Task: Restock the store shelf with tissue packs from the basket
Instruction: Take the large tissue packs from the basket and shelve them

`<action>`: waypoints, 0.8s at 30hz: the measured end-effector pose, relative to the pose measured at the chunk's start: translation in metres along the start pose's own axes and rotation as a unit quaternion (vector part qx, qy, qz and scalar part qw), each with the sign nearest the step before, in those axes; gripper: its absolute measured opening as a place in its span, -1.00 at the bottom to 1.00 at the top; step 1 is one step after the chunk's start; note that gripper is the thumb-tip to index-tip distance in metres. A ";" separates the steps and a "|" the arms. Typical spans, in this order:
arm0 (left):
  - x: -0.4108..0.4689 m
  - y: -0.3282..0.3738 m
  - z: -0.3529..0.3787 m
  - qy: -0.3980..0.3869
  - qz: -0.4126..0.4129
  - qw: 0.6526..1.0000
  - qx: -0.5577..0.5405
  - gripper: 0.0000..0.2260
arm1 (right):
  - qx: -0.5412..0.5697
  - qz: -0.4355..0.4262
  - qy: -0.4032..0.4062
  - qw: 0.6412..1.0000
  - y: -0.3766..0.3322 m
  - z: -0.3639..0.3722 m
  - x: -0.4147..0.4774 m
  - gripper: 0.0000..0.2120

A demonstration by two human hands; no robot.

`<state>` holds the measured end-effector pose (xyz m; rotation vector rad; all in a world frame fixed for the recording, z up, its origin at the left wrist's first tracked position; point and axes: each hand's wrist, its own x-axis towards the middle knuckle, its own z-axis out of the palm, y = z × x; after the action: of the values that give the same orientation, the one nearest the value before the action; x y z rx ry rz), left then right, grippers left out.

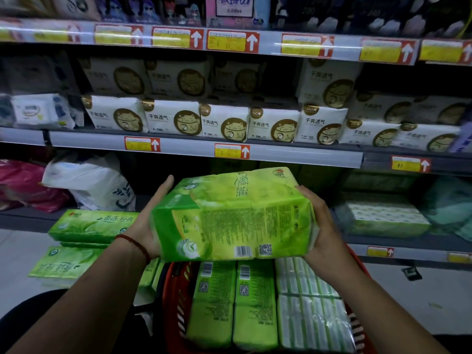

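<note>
I hold a green tissue pack [235,215] in mid-air, barcode side facing me, in front of the bottom shelf [398,242]. My left hand [148,221] presses against its left end and my right hand [319,226] grips its right end. Directly below stands the red basket [176,297], with several more green tissue packs [235,302] standing upright inside. Two similar green packs [94,223] lie stacked on the floor to the left of the basket.
A green pack [383,221] lies on the bottom shelf at right, with dark space behind the held pack. White and pink bags [89,182] fill the shelf's left part. The shelf above carries white cat-printed packs [224,123] behind a price rail [231,150].
</note>
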<state>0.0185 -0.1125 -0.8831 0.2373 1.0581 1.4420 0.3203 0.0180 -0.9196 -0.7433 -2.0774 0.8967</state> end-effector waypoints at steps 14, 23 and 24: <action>-0.005 -0.011 0.021 0.016 0.089 0.996 -0.006 -0.71 | 0.601 0.360 0.147 0.698 -0.028 0.024 0.010 -0.73; -0.003 -0.021 0.034 0.024 0.117 0.990 -0.079 -0.62 | 0.576 0.325 -0.023 0.750 -0.043 0.027 0.014 -0.32; -0.002 -0.023 0.035 0.014 0.112 0.991 -0.069 -0.57 | 0.563 0.319 -0.036 0.762 -0.041 0.030 0.013 -0.23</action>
<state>0.0594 -0.1033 -0.8793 0.2433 0.9732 1.7176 0.2802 -0.0071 -0.8963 -0.6829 -0.9036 2.2544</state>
